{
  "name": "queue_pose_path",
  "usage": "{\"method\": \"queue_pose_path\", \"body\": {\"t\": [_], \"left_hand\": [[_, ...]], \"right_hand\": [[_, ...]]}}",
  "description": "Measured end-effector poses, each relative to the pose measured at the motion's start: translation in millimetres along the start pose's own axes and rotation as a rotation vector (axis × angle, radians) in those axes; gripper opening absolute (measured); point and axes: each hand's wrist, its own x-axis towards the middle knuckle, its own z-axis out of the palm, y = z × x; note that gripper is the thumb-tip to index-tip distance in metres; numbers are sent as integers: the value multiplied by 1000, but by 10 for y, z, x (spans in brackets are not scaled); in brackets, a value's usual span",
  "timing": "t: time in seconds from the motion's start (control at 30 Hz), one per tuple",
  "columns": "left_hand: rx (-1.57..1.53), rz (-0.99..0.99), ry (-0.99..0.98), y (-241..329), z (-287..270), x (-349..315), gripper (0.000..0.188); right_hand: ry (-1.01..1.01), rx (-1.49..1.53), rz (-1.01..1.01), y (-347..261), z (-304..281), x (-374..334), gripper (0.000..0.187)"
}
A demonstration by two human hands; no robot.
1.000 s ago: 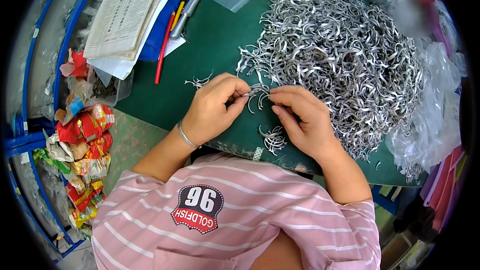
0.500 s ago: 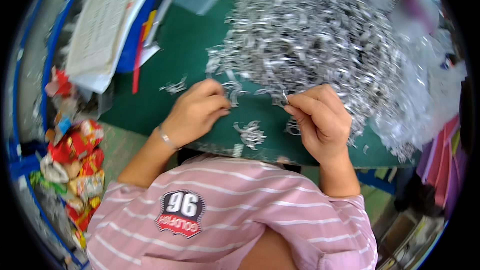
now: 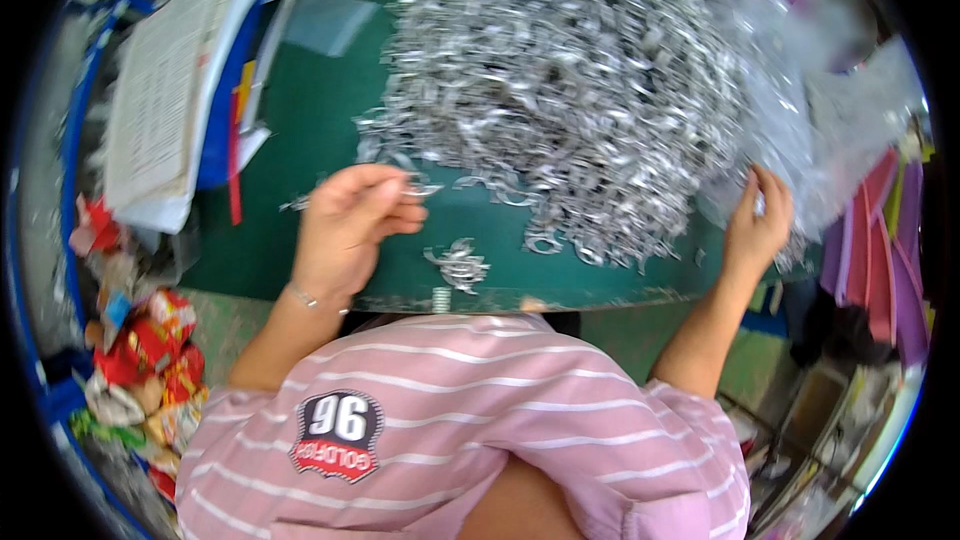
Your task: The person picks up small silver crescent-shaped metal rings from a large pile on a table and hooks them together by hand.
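A broad pile of small curved silver metal pieces (image 3: 560, 80) covers much of the green table (image 3: 300, 110). My left hand (image 3: 350, 215) is closed at the pile's near left edge, with a few curved metal pieces (image 3: 420, 188) at its fingertips. Just in front of it lies a small separate heap of metal pieces (image 3: 459, 266), close to the table's front edge. Over on the right, my right hand (image 3: 758, 225) is beside a clear plastic bag (image 3: 780, 130). Its fingers are bent together around something pale and shiny, too small and blurred to name.
Papers and folders (image 3: 170, 90) stand at the far left, beside a thin red strip (image 3: 235, 160). A flat clear bag (image 3: 325, 22) lies behind. Colourful wrappers (image 3: 150, 350) fill the space at lower left; pink and purple sheets (image 3: 875, 250) hang at right.
My right hand has moved right, from the pile's near edge to the plastic bag. My left hand has turned and now shows metal pieces at its fingertips. The whole view has shifted slightly.
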Motion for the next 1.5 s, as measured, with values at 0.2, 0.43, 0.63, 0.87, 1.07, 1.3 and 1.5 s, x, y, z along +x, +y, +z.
{"method": "queue_pose_path", "body": {"t": [0.2,0.43,0.63,0.87,1.07,1.3,1.5], "left_hand": [[-256,-139,-152,63,32,-31,14],[-72,-26,-129,91,87,-121,11],[914,839,-267,141,92,-160,8],[1008,762,103,207,-181,3,6],[1254,604,-17,31,-150,25,19],[1357,632,2,-16,-262,59,12],[1085,401,-108,161,-175,-37,5]], "right_hand": [[-235,748,-295,-1389,80,-184,16],[-748,1321,193,-1988,229,-407,15],[-1014,1381,349,-2034,261,-501,8],[-587,1056,-217,-1829,223,-675,16],[-661,1089,-338,-1793,220,-782,18],[-702,1157,-318,-1862,237,-752,14],[-629,1086,-184,-2063,362,-589,16]]}}
